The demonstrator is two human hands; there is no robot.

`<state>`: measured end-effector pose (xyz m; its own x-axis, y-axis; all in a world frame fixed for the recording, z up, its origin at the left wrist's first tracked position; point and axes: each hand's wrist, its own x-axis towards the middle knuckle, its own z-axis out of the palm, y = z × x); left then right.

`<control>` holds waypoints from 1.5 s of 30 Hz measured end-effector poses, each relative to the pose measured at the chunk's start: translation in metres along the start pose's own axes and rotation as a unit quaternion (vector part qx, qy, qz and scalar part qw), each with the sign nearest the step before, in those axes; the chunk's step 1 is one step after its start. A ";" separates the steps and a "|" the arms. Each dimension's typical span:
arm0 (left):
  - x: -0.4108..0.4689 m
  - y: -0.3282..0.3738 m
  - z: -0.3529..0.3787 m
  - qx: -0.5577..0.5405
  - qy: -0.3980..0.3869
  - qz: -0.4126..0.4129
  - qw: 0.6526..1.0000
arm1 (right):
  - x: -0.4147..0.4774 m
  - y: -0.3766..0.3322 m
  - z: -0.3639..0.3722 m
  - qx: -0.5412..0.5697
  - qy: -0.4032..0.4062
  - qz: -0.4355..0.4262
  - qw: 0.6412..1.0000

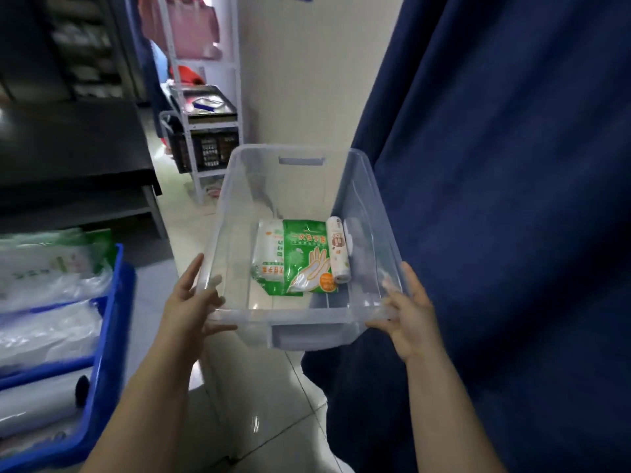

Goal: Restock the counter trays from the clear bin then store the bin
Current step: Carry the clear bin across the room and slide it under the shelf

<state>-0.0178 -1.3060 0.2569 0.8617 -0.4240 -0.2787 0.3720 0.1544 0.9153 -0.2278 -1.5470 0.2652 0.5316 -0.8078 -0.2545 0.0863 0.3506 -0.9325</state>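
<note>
I hold the clear plastic bin (239,186) up in front of me over the tiled floor. My left hand (191,302) grips its near left corner, fingers curled over the rim. My right hand (406,315) grips the near right corner the same way. Inside the bin lie a green pack of disposable gloves (307,257), a white and green pack (269,250) partly under it, and a small white roll (338,250) against the right wall. A blue tray (112,319) at the lower left holds clear plastic bags and rolls.
A dark blue curtain (512,199) fills the right side, touching the bin. A white metal shelf rack (205,107) with a black crate (205,151) stands ahead on the left. A dark counter (75,148) runs along the left above the blue tray.
</note>
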 end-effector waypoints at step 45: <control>0.982 0.280 -0.084 -0.083 0.404 0.051 0.909 | 0.952 0.013 0.838 -0.094 -0.358 0.112 0.922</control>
<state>0.9611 -1.6044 0.2151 0.8417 0.3847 -0.3789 0.2649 0.3173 0.9106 0.9850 -1.9143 0.2253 0.9441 -0.1819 -0.2751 -0.2053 0.3287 -0.9218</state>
